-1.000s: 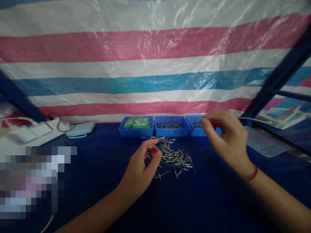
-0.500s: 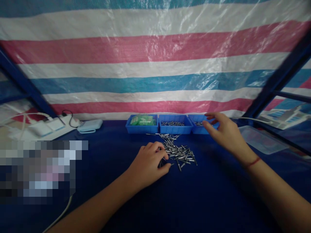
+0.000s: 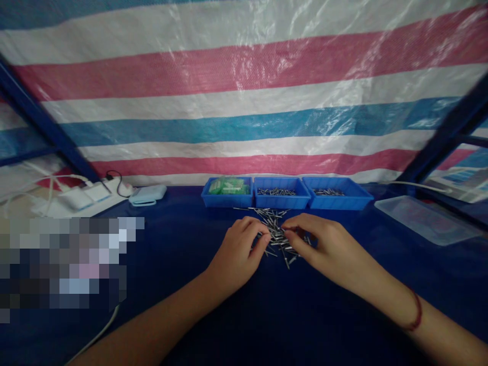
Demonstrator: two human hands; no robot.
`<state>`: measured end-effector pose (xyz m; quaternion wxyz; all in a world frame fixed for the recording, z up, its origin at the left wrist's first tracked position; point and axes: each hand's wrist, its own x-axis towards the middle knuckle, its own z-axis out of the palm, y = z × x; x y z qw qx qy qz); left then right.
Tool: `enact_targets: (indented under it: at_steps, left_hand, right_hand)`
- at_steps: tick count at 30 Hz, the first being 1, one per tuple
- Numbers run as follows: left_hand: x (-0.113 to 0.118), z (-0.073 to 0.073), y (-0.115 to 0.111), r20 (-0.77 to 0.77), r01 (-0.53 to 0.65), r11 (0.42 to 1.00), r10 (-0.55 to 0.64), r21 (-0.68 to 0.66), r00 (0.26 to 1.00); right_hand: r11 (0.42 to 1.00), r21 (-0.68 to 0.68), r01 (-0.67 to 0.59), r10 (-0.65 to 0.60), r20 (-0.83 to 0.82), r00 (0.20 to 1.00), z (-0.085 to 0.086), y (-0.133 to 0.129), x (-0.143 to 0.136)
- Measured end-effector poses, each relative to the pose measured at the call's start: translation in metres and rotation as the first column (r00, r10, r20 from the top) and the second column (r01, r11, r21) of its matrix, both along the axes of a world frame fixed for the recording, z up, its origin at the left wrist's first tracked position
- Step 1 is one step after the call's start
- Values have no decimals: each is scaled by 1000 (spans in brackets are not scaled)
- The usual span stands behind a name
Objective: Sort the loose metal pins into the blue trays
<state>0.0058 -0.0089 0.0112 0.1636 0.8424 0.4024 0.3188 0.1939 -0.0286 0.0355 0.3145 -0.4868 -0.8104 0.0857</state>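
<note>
A loose pile of thin silvery metal pins (image 3: pixel 275 229) lies on the dark blue table (image 3: pixel 244 315). At the pile's left side, my left hand (image 3: pixel 240 249) has thumb and fingertips pressed together; what they hold is too small to name. My right hand (image 3: pixel 324 244) is over the pile's right side, thumb and index finger a little apart, with nothing visible between them. Behind the pile stand three blue bins: the left bin (image 3: pixel 227 202) holds green packets (image 3: pixel 229 186), while the middle bin (image 3: pixel 282 201) and the right bin (image 3: pixel 339 202) hold small metal pins.
A clear plastic lid (image 3: pixel 429 219) lies at the right. On the left are a white power strip (image 3: pixel 93 195) with cables, a light blue case (image 3: pixel 148 195) and a blurred-out area. A striped sheet (image 3: pixel 236 117) hangs behind, between blue metal posts.
My right hand has come from the right bin down to the pile. My left thumb and fingertips have closed together. The view has shifted and tilted slightly.
</note>
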Motion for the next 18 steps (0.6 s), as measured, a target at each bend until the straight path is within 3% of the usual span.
enact_targets:
  at_steps: [3,8,18]
  left_hand:
    - [4,-2,0,184,-44,994,62,-100,981]
    - [10,-5,-7,296,19,981,39,-192,954]
    - [12,-5,-9,309,48,976,21,-214,951]
  right_hand:
    - [998,-64,18,-32,-219,975,-9,4,-6]
    - [987,-149,-56,-20,-465,885,-20,-2,-21]
    - [989,-119,-89,4,-577,817,-23,-5,-25]
